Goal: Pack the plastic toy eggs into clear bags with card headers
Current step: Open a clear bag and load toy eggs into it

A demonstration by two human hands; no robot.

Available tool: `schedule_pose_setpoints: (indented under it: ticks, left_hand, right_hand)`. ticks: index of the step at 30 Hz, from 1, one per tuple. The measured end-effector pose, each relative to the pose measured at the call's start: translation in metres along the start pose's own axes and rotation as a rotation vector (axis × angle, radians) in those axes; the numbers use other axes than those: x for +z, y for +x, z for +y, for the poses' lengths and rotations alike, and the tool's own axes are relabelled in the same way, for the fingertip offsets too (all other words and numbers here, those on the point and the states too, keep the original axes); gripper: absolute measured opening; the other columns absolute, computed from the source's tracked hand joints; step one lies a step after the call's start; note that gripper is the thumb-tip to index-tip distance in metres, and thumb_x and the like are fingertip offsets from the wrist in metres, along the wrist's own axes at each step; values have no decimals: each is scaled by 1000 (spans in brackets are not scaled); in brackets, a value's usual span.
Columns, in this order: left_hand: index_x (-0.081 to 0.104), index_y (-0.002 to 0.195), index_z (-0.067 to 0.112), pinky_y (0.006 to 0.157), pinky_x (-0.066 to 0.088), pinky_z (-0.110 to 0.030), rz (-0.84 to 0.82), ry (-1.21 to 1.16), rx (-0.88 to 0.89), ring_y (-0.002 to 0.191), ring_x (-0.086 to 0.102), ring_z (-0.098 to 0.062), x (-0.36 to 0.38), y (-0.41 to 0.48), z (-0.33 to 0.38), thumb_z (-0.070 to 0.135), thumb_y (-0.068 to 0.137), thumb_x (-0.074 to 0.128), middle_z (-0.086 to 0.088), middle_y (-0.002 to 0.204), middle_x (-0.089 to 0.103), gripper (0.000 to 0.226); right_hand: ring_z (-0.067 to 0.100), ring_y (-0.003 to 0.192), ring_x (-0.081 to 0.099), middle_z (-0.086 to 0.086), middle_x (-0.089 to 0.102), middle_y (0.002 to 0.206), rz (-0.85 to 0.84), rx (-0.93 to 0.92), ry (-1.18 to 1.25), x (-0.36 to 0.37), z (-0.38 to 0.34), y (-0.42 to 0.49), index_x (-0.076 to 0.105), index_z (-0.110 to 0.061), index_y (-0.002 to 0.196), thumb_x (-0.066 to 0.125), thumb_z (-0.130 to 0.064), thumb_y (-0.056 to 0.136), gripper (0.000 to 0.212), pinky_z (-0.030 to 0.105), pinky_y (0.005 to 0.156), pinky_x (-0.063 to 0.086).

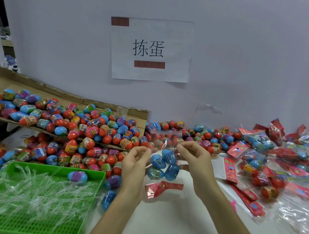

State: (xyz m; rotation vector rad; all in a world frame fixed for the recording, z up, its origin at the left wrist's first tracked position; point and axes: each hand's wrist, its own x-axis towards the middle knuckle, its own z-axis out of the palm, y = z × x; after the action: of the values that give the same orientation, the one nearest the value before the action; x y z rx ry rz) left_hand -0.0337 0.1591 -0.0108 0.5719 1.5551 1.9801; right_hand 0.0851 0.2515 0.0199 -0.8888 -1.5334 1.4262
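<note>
Item held: one clear bag (180,179), raised above a white table (174,227) near the middle of the view, between both hands. Contents: four blue eggs (163,163), clustered inside the film and touching one another. The red card header (161,189) is turned downward, below the eggs, and the bag's open end is kept uppermost. The left hand (135,165) is seen with fingers curled, its fingertips pinched on the bag's left upper edge. The right hand (195,161) is seen with thumb and forefinger pinched on the right upper edge, the other fingers loosely bent. Behind and left, a large heap of loose eggs (82,125), red, blue and purple, is spread over a cardboard sheet (111,106) and onto the table. At lower left, a green basket (87,172) is filled with clear plastic strips (32,189), and one egg with a purple label (77,176) is lodged against its far rim. To the right, filled bags (260,142) are piled, with flat empty bags (230,170) beside them. A paper sign (150,49) is fixed to the wall.
</note>
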Motion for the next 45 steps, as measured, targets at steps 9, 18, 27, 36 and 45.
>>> schedule_pose_setpoints:
  ticks: [9, 18, 27, 36, 45]
  left_hand:
    - [52, 106, 21, 73, 61, -35, -22, 93, 55, 90, 76, -16, 4, -2, -3, 26, 110, 46, 9, 97, 79, 9]
    - [49, 107, 18, 67, 62, -33, -74, 4, 37, 89, 77, -19, 5, -4, -1, 25, 111, 43, 9, 97, 80, 10]
    - [52, 113, 13, 80, 57, -50, -108, -253, -80, 87, 77, -33, 2, -5, 8, 19, 106, 49, -13, 106, 79, 10]
    - [74, 112, 14, 77, 60, -34, 13, -128, -18, 98, 77, -17, 1, -3, 1, 20, 109, 46, -1, 105, 80, 29]
    - [77, 106, 19, 59, 57, -22, -12, -87, -2, 87, 78, -18, 6, -9, -1, 14, 108, 49, -1, 100, 80, 29]
  right_hand:
    - [15, 89, 69, 2, 70, 96, 61, -66, -99, 3, 6, 2, 63, -17, 96, 57, -23, 103, 11, 21, 60, 57]
    - [20, 91, 68, 8, 71, 98, 25, 21, -21, 3, 3, 2, 64, -14, 91, 66, -17, 98, 8, 28, 67, 59]
    - [16, 87, 64, 4, 68, 91, 17, -73, -115, 3, 4, -2, 63, -16, 85, 67, -12, 97, 13, 29, 68, 58]
    - [13, 77, 67, 1, 70, 84, -28, -5, -91, 6, 7, -1, 63, -19, 82, 67, -15, 97, 16, 20, 59, 54]
    - [5, 74, 53, -12, 54, 85, 179, -420, -517, 6, 13, -9, 51, -22, 93, 77, -1, 83, 35, 10, 63, 45]
